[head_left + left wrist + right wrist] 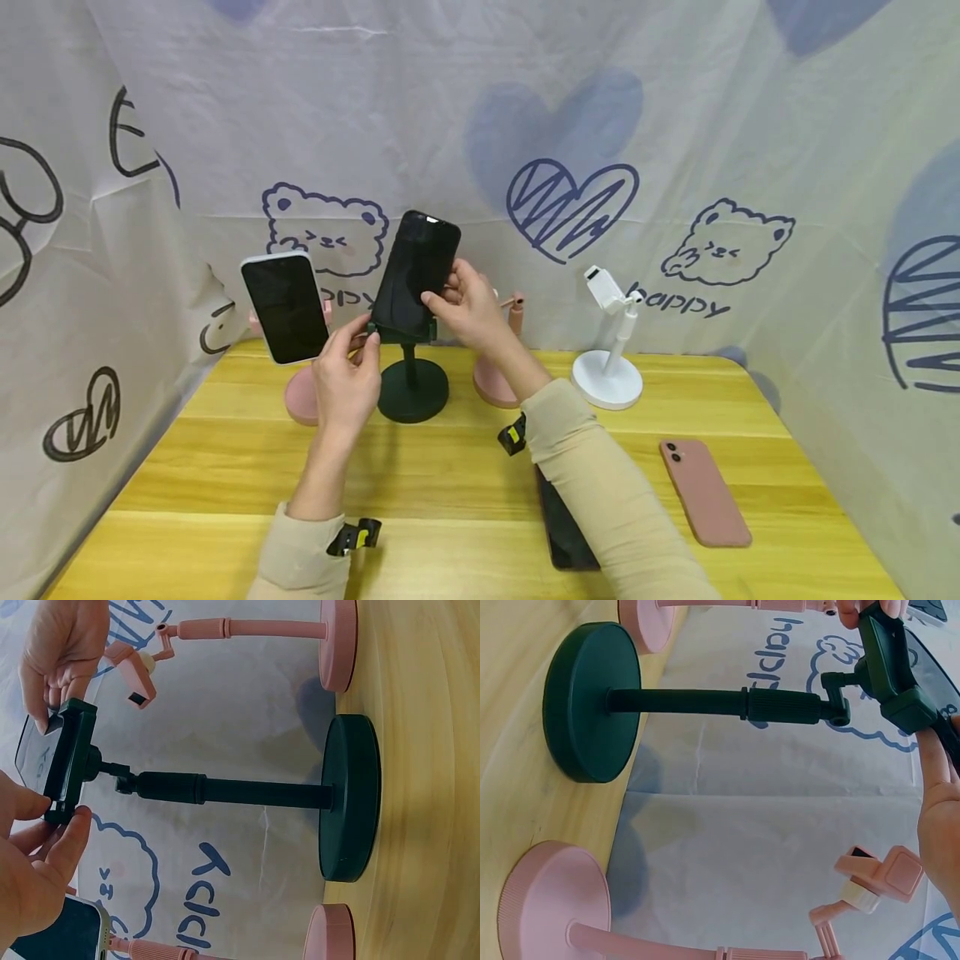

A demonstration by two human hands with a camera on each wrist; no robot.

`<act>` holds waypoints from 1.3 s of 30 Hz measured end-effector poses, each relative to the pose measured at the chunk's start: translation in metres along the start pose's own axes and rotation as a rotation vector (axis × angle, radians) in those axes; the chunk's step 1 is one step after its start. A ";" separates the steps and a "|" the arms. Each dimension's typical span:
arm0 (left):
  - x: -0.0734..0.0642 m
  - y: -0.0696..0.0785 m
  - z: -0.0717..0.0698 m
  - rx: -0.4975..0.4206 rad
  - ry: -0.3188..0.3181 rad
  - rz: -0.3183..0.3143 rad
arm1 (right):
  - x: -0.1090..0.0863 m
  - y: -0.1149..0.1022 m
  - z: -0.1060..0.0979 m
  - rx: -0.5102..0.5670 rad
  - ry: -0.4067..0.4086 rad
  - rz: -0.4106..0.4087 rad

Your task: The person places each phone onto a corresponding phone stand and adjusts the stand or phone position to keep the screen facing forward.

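Note:
A black smartphone (417,271) stands tilted at the clamp of a dark green phone stand (413,392). My right hand (469,307) grips the phone by its right edge, thumb on the screen. With thumb and fingers my left hand (348,379) pinches the left end of the green clamp (69,761), seen close in the left wrist view. The right wrist view shows the clamp (892,671) from below, with fingers at both ends. Left of it, a white-edged phone (285,307) sits in a pink stand (302,395).
Behind my right wrist is another pink stand (495,382), its clamp holding nothing. A white stand (607,380) is farther right. On the wooden table (450,483) lie a pink phone (705,493), back up, and a dark phone (566,525) partly under my right sleeve. A printed cloth (420,108) hangs behind.

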State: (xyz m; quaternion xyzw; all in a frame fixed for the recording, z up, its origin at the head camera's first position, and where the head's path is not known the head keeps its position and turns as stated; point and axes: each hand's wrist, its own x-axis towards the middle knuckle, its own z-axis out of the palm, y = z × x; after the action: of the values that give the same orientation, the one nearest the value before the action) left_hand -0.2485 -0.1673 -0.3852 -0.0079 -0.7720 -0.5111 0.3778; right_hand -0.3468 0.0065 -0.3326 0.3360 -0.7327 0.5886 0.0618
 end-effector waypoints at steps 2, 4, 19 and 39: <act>-0.001 -0.001 -0.001 0.006 0.005 0.006 | 0.000 0.000 0.000 -0.027 -0.010 -0.002; -0.001 -0.002 -0.001 0.009 0.007 0.013 | 0.001 0.000 -0.001 -0.035 -0.023 -0.003; 0.002 -0.006 -0.004 -0.008 -0.007 0.053 | 0.010 -0.013 -0.006 -0.218 -0.145 0.069; 0.004 0.000 -0.013 -0.006 -0.139 -0.117 | 0.024 -0.028 0.001 -0.046 0.022 0.186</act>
State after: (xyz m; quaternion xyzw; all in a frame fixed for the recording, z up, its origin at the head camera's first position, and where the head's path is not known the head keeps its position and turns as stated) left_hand -0.2442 -0.1790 -0.3803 0.0007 -0.7941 -0.5327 0.2926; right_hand -0.3487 -0.0064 -0.2979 0.2586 -0.7733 0.5784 0.0224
